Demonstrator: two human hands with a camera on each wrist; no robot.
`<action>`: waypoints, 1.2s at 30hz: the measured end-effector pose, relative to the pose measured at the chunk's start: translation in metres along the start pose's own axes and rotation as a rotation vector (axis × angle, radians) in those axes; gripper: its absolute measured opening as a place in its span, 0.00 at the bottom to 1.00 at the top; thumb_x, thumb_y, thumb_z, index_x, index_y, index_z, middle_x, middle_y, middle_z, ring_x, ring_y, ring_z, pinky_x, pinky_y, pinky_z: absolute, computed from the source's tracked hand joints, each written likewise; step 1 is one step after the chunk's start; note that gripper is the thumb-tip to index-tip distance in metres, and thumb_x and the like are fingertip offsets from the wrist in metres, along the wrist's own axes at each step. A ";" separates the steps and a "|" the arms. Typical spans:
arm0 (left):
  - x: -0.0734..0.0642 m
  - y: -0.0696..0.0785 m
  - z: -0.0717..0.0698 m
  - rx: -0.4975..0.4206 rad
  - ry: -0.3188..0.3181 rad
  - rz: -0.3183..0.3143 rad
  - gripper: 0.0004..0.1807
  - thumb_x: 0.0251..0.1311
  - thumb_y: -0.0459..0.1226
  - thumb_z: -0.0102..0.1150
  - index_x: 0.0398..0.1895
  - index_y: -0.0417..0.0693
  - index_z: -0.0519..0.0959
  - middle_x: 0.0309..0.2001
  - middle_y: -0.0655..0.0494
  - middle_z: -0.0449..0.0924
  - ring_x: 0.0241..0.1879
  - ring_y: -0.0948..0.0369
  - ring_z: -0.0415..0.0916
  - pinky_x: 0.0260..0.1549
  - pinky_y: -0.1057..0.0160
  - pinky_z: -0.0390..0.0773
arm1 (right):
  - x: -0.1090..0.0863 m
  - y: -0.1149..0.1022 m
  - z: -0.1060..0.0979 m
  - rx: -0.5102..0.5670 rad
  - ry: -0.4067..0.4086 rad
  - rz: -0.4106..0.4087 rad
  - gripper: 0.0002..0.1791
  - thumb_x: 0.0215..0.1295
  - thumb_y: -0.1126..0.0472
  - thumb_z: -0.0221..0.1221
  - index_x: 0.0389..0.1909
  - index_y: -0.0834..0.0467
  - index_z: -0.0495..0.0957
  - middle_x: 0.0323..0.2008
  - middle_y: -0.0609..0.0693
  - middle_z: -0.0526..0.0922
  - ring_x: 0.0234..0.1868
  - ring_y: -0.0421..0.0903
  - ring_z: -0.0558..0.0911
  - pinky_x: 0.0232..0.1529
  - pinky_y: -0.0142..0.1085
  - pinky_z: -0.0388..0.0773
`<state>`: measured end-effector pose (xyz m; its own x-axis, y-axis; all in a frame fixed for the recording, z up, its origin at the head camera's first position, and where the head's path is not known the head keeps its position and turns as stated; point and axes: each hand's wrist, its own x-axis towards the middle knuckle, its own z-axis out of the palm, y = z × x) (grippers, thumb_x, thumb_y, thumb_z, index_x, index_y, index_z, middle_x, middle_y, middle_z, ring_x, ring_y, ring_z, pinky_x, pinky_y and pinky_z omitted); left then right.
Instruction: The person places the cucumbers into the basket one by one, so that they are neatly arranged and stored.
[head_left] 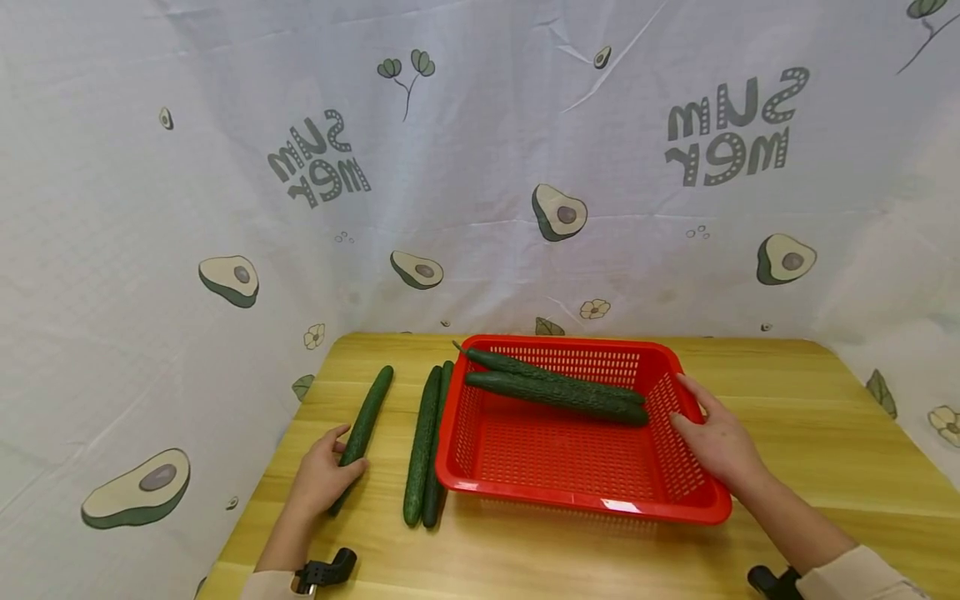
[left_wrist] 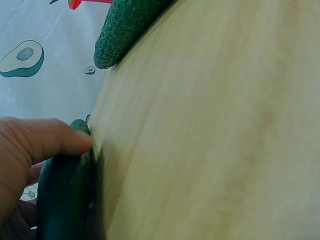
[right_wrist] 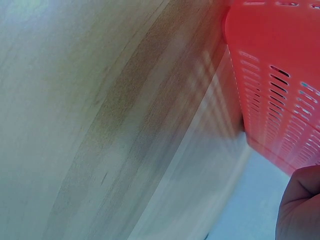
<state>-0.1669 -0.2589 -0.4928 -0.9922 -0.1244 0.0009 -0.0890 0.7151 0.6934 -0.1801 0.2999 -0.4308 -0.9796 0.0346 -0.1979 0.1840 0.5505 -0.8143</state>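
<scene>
On the table's left side my left hand (head_left: 324, 473) grips the lower half of a cucumber (head_left: 369, 414), thumb on one side and fingers on the other. The left wrist view shows the thumb (left_wrist: 65, 140) lying across this dark green cucumber (left_wrist: 65, 195). My right hand (head_left: 720, 442) holds the right rim of a red plastic basket (head_left: 585, 502), its thumb over the inner wall. Two cucumbers (head_left: 555, 393) lie side by side along the back of the basket. In the right wrist view, part of the hand (right_wrist: 302, 205) shows against the slotted basket wall (right_wrist: 270, 65).
Two more cucumbers (head_left: 422, 450) lie side by side on the wooden table (head_left: 525, 558), close along the basket's left edge. A white cloth (head_left: 480, 167) printed with avocados hangs behind the table and along its sides.
</scene>
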 end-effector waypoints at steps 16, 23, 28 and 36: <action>-0.001 0.009 -0.006 -0.042 0.084 0.009 0.35 0.69 0.35 0.62 0.77 0.35 0.65 0.60 0.28 0.75 0.36 0.51 0.77 0.36 0.57 0.77 | 0.000 0.000 0.001 0.004 0.008 -0.004 0.40 0.82 0.54 0.47 0.86 0.50 0.39 0.59 0.78 0.72 0.31 0.47 0.86 0.31 0.45 0.88; 0.000 0.024 -0.009 -0.121 0.132 0.019 0.33 0.71 0.36 0.63 0.77 0.42 0.66 0.65 0.31 0.74 0.26 0.58 0.70 0.26 0.64 0.73 | -0.001 0.000 0.001 -0.001 0.012 -0.015 0.40 0.82 0.54 0.47 0.86 0.51 0.40 0.58 0.78 0.72 0.30 0.47 0.86 0.30 0.44 0.88; 0.001 0.038 -0.011 -0.156 0.182 0.095 0.33 0.69 0.35 0.66 0.76 0.43 0.68 0.63 0.35 0.77 0.44 0.47 0.79 0.38 0.63 0.78 | -0.001 0.001 0.001 0.003 0.009 -0.016 0.40 0.82 0.54 0.47 0.86 0.50 0.39 0.59 0.78 0.72 0.30 0.48 0.86 0.30 0.45 0.88; -0.001 0.062 -0.015 -0.197 0.187 0.186 0.34 0.68 0.37 0.69 0.76 0.48 0.69 0.63 0.40 0.78 0.49 0.45 0.81 0.45 0.57 0.81 | -0.002 0.000 0.001 0.002 0.007 -0.023 0.40 0.82 0.55 0.47 0.86 0.51 0.40 0.60 0.79 0.71 0.30 0.47 0.86 0.30 0.45 0.88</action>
<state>-0.1700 -0.2244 -0.4389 -0.9551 -0.1412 0.2604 0.1292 0.5927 0.7950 -0.1778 0.2987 -0.4313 -0.9840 0.0280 -0.1757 0.1620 0.5493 -0.8198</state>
